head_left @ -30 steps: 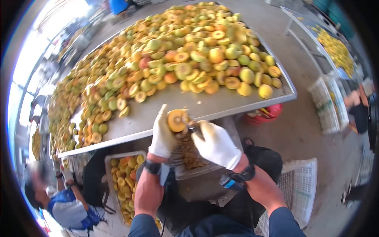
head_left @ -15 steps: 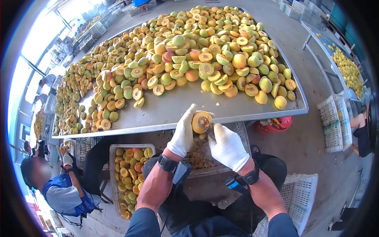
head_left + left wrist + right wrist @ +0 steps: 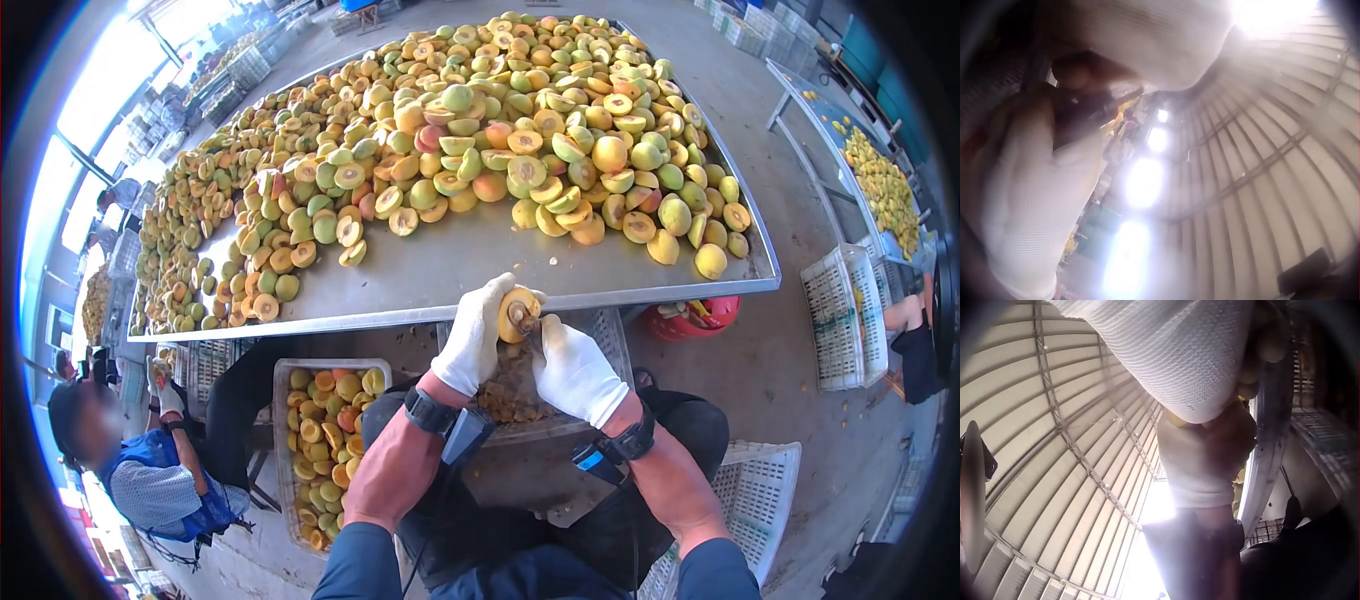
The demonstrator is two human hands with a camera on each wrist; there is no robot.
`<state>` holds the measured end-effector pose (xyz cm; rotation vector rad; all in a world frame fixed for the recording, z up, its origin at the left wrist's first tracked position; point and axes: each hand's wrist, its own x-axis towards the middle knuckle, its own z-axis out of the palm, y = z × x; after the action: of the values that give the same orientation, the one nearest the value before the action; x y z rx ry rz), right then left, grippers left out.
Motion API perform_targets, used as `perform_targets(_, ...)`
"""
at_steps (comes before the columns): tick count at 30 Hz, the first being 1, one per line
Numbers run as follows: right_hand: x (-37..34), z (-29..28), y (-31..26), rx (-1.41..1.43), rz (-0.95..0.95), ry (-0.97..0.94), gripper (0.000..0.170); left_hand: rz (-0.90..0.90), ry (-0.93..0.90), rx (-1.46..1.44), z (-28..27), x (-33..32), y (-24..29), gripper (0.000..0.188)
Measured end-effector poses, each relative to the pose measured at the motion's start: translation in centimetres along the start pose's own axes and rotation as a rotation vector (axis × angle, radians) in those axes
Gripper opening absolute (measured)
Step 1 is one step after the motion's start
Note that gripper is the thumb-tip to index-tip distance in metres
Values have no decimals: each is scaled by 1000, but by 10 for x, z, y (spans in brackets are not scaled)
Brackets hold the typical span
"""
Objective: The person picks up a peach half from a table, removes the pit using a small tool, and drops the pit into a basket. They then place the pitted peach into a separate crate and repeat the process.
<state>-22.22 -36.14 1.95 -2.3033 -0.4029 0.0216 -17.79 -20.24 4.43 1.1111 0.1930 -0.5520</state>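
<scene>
A pale crate (image 3: 281, 470) is being filled to near its rim by green, yellow and orange fruit halves (image 3: 325, 440), on the left below the surface (image 3: 430, 275). Brown scraps (image 3: 508, 392) are being held in a second crate (image 3: 618, 350) under the front edge, partly hidden by the hands. Something yellow is being carried in a red bucket (image 3: 680, 320) just to its right, too small to make out. The large surface, rimmed in metal, is being covered by a heap of halved fruit (image 3: 520, 120), its front strip being left bare. Yellow pieces (image 3: 880, 185) are being borne by a farther surface (image 3: 800, 115) at the right.

A blue patch (image 3: 597, 464) is being shown on the right wrist's device, its markings too small to read.

One fruit half (image 3: 509, 312) is being gripped in the curled left hand (image 3: 472, 338), above the scrap crate and near the surface's front edge, its brown centre being exposed. A dark tool (image 3: 537, 343), mostly hidden, is being held at the fruit by the closed fingers of the right hand (image 3: 580, 372).
</scene>
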Motion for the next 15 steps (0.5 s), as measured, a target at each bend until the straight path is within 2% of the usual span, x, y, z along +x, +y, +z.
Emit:
perform_targets(2, -1, -1, 0, 1, 21, -39, 23, -25, 187, 41, 7, -1, 2, 42)
perform_targets(3, -2, -3, 0, -12, 17, -59, 22, -26, 186, 41, -2, 5, -2, 42)
perform_targets(5, -2, -8, -2, -23, 16, -83, 22, 300, -64, 582, -30, 18, -13, 39)
perform_targets(6, 0, -11, -4, 15, 80, -144, 23, 382, -55, 660, -29, 17, -11, 39)
perform_targets(7, 2, -13, -5, 54, 143, -199, 24, 384, -59, 665, -19, 10, -2, 39)
perform_targets(8, 4, -12, -6, 54, 145, -187, 24, 183, -6, 511, -8, 2, 10, 39)
perform_targets(9, 4, -8, -6, 156, 143, -93, 27, -21, 45, 356, 0, -1, 17, 39)
perform_targets(10, 5, -4, -6, 254, 138, -1, 30, -20, 34, 360, 1, 4, 11, 39)
perform_targets(12, 7, 3, -6, 275, 139, 38, 32, 408, 154, 512, 1, 13, -8, 39)
perform_targets(13, 8, 6, -7, 306, 139, 67, 34, 408, 157, 511, 3, 15, -13, 39)
perform_targets(15, 10, 9, -11, 336, 166, 47, 34, 624, 227, 393, 8, 19, -20, 37)
